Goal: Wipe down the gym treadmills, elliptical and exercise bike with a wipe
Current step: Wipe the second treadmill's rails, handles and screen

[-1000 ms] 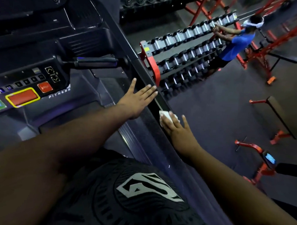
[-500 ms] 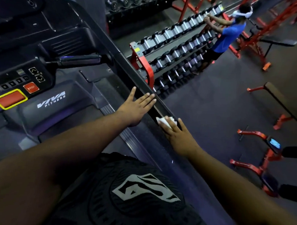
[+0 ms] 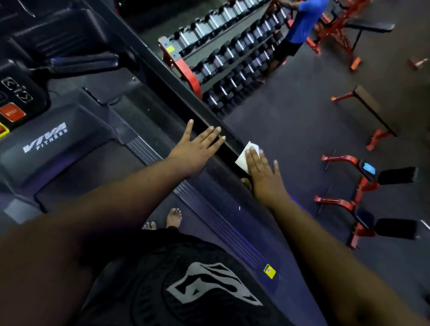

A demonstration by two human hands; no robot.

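I stand on a dark treadmill whose right side rail runs diagonally from the upper left toward the middle. My right hand lies flat with straight fingers on a white wipe, pressing it against the outer face of that rail. My left hand rests flat on the inner side of the rail, fingers spread and straight, a little to the left of the wipe. The treadmill console with a red stop button is at the far left. The motor cover carries white lettering.
A red dumbbell rack with several dumbbells stands just beyond the rail. A person in a blue shirt is at its far end. Red benches and padded red equipment occupy the floor to the right. My bare feet show on the belt.
My view has tilted down and the scene has shifted. My right hand has slid the wipe down the rail toward me, and the wipe now lies flatter. The left hand stays on the rail.
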